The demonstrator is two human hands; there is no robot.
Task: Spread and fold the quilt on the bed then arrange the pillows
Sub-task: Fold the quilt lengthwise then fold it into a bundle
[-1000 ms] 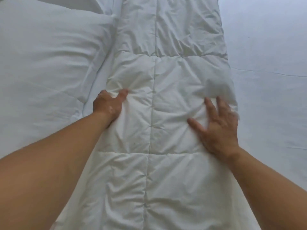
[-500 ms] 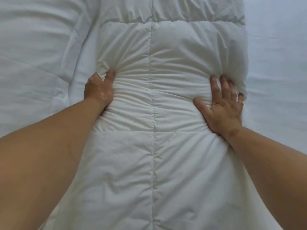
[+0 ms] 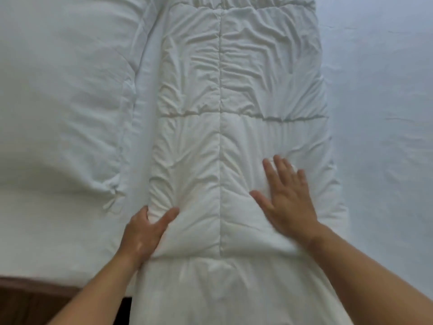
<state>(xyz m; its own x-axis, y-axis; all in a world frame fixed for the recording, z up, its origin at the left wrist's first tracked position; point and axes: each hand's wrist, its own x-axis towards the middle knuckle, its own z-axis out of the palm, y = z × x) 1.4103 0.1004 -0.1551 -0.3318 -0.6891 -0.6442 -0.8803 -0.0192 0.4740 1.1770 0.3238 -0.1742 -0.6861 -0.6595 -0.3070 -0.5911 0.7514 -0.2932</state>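
Quilt (image 3: 234,95) lies folded into a long strip down the bed (image 3: 379,113), pillow (image 3: 61,102) beside its left edge. Left hand (image 3: 143,233) pinches quilt's left edge; right hand (image 3: 288,200) flat, fingers spread, on top.

Soft even daylight, no glare, faint shadows in quilt (image 3: 234,78) creases, right hand (image 3: 287,198) motion-blurred, slight overall softness, wide-angle bend twd edges, near-left corner dim
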